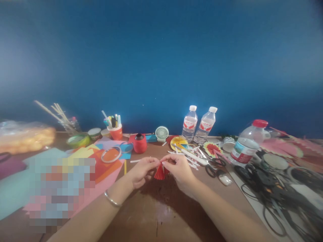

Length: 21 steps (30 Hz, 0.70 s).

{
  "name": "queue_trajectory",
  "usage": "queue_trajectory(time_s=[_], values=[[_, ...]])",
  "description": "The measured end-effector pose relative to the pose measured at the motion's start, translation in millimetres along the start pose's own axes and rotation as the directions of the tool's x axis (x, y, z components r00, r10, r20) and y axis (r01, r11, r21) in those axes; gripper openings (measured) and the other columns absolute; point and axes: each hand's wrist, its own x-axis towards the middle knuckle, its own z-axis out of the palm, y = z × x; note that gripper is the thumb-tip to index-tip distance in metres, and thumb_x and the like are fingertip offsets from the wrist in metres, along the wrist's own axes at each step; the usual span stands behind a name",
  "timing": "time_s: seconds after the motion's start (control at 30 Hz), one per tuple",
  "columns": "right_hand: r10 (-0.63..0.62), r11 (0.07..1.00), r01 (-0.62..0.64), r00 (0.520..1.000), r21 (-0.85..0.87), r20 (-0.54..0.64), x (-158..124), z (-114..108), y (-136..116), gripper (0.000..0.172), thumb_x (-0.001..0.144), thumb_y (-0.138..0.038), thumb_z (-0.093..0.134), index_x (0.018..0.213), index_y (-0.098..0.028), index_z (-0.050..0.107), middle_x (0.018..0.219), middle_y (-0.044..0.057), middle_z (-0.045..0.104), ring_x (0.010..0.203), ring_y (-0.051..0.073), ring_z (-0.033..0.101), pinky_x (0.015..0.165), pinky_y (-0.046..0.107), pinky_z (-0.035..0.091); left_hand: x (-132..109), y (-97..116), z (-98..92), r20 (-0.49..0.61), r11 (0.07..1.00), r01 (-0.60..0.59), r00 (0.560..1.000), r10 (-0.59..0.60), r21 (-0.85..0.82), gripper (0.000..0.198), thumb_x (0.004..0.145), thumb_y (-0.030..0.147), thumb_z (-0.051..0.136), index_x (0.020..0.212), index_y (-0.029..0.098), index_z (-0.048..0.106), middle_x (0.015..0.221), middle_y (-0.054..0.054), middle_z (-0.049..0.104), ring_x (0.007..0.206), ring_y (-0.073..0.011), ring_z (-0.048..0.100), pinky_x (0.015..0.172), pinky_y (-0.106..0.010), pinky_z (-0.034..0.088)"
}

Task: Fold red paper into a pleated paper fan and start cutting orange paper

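A red pleated paper fan [159,173] hangs between my two hands, its folds spreading downward over the brown table. My left hand [144,170], with a silver bangle on the wrist, pinches the fan's narrow top end. From the other side, the fingertips of my right hand [178,167] are closed on the same narrow end. Part of the fan's right side is hidden by my right hand. Behind my hands are a red round container [140,144] and a small pale fan [162,133].
Coloured paper sheets [106,171] cover the left side. A cup of markers [116,131] and two water bottles [189,123] stand at the back. White paper strips [193,163], black-handled scissors [211,170], a large bottle [246,144] and tangled cables [271,188] lie to the right.
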Motion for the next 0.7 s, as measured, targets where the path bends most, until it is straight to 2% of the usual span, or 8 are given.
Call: queue_trajectory(time_s=[0.1, 0.27, 0.4, 0.6, 0.7], values=[[0.009, 0.999, -0.010, 1.000, 0.033, 0.013, 1, -3, -5, 0.014, 0.069, -0.020, 0.053, 0.071, -0.015, 0.066, 0.057, 0.001, 0.060, 0.052, 0.012, 0.052, 0.050, 0.022, 0.040, 0, 0, 1.2, -0.034, 0.999, -0.025, 0.999, 0.026, 0.027, 0.029, 0.071, 0.040, 0.061, 0.064, 0.015, 0.046, 0.049, 0.009, 0.027, 0.042, -0.0035, 0.016, 0.039, -0.019, 0.006], [-0.045, 0.994, 0.039, 0.997, -0.104, -0.062, -3, -3, -10, 0.014, 0.071, -0.021, 0.053, 0.071, -0.016, 0.066, 0.061, 0.001, 0.061, 0.057, 0.012, 0.052, 0.055, 0.023, 0.039, 1, 2, 3.3, -0.112, 0.992, -0.091, 0.989, 0.100, 0.090, 0.026, 0.071, 0.038, 0.060, 0.066, 0.014, 0.052, 0.049, 0.008, 0.034, 0.042, -0.0035, 0.025, 0.040, -0.017, 0.012], [-0.050, 0.990, 0.040, 0.996, -0.136, -0.069, -6, -1, -10, 0.015, 0.073, -0.024, 0.053, 0.073, -0.017, 0.066, 0.060, 0.000, 0.061, 0.056, 0.012, 0.051, 0.055, 0.023, 0.038, 1, 3, 6.3, -0.177, 0.982, -0.135, 0.972, 0.157, 0.130, 0.023, 0.071, 0.037, 0.060, 0.068, 0.014, 0.055, 0.050, 0.007, 0.038, 0.044, -0.0043, 0.030, 0.040, -0.016, 0.016], [-0.070, 0.994, 0.061, 0.993, -0.092, -0.099, -7, 1, -13, 0.016, 0.074, -0.024, 0.053, 0.071, -0.016, 0.065, 0.065, 0.002, 0.063, 0.061, 0.014, 0.053, 0.058, 0.023, 0.040, 0, 3, 9.7, -0.252, 0.963, -0.189, 0.939, 0.234, 0.190, 0.021, 0.072, 0.036, 0.058, 0.068, 0.015, 0.055, 0.048, 0.008, 0.034, 0.043, -0.0050, 0.028, 0.040, -0.016, 0.019], [-0.051, 0.995, 0.040, 0.990, -0.090, -0.128, -8, 3, -15, 0.015, 0.073, -0.025, 0.054, 0.068, -0.016, 0.065, 0.061, 0.000, 0.061, 0.056, 0.013, 0.051, 0.055, 0.023, 0.039, 0, 4, 9.1, -0.286, 0.940, -0.230, 0.911, 0.299, 0.251, 0.020, 0.073, 0.035, 0.057, 0.069, 0.015, 0.056, 0.049, 0.007, 0.037, 0.044, -0.0055, 0.030, 0.042, -0.017, 0.022]])
